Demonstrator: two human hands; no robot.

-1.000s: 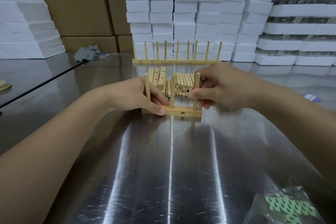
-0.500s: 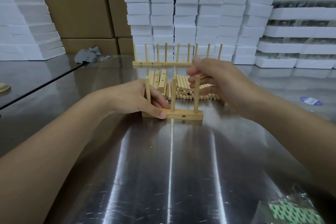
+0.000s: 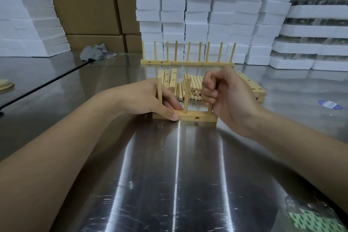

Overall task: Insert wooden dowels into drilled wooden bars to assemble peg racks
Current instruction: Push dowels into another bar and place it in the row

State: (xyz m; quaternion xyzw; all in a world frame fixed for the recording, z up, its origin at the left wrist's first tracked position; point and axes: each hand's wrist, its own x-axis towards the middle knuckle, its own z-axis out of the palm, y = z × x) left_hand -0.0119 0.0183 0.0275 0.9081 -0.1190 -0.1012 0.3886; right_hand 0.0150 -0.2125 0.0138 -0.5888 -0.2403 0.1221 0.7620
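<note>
Right grip (image 3: 226, 98) around upright dowel (image 3: 210, 108)

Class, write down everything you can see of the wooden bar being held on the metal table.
The bar is a pale wooden block lying flat on the table, long side facing the camera, with a round hole in its front face. Three dowels stand upright in its top. The left hand pinches its left end; the right hand grips the right dowel.
</note>
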